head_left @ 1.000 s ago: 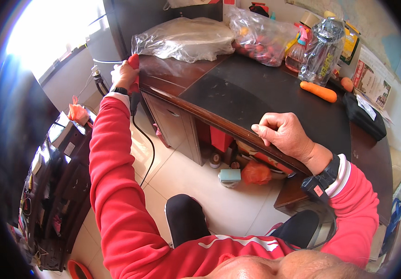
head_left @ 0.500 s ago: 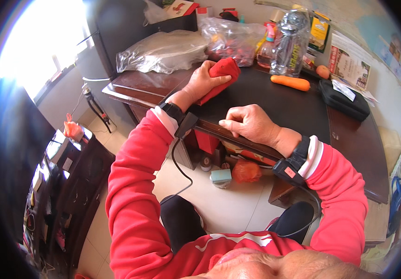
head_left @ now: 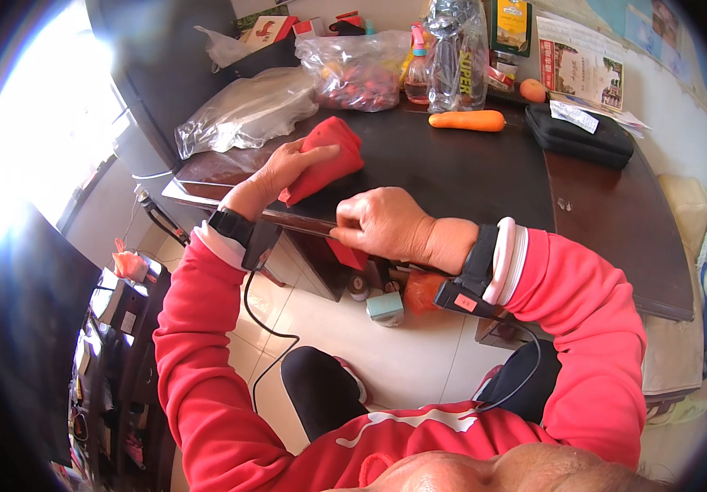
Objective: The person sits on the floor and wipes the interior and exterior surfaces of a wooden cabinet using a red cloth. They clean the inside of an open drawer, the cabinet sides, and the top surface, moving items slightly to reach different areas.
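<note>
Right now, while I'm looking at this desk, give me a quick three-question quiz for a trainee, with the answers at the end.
1. Which hand holds the red cloth?
2. True or false: in the picture, the carrot lies to the left of the black case.
3. What lies on top of that case? a) a spoon, b) a white slip of paper, c) a coiled rope.

Key: 1. The left hand. 2. True. 3. b.

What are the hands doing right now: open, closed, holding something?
Left hand: closed on a folded red cloth.
Right hand: curled into a loose fist, nothing visible in it.
</note>
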Demonstrator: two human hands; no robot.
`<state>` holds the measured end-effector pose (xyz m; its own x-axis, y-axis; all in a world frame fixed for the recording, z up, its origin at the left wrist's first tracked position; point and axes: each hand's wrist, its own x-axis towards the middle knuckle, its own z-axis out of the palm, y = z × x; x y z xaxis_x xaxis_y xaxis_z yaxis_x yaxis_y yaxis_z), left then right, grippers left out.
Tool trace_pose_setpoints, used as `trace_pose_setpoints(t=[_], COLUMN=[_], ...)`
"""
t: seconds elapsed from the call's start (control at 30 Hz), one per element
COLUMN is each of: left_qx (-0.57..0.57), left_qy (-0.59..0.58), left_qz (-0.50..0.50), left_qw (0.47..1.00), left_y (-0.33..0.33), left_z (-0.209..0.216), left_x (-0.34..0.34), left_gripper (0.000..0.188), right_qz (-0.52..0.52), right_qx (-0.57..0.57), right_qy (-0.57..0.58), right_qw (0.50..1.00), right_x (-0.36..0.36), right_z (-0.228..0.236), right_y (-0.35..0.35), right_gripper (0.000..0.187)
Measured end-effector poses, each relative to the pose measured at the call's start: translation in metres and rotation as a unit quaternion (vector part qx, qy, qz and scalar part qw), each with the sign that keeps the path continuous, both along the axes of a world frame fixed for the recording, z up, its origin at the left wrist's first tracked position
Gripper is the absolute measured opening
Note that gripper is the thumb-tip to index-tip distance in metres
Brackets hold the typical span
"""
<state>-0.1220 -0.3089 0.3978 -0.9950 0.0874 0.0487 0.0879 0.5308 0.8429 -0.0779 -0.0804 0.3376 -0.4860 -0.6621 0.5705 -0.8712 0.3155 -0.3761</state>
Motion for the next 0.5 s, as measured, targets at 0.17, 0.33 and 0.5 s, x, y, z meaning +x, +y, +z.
trace_pose_setpoints(t=[0.17, 0.33, 0.5], left_qx=[-0.264, -0.361, -0.319], left_qy=[0.196, 0.245, 0.176], left_qz=[0.006, 0.026, 0.107], left_qw=[0.944, 0.899, 0.925], left_y=[0.031, -0.004, -0.089], left_z=[-0.016, -0.022, -0.027], left_x=[-0.004, -0.077, -0.175], left_gripper=[0.070, 0.073, 0.070], right_qz=[0.076, 0.052, 0.054], right_qx=[0.068, 0.098, 0.070], right_qy=[0.175, 0.133, 0.168], right_qw=[0.979, 0.985, 0.982], right_x=[0.019, 0.019, 0.017], right_z=[-0.015, -0.017, -0.021], right_y=[-0.002, -0.001, -0.005], right_gripper=[0.022, 0.021, 0.021])
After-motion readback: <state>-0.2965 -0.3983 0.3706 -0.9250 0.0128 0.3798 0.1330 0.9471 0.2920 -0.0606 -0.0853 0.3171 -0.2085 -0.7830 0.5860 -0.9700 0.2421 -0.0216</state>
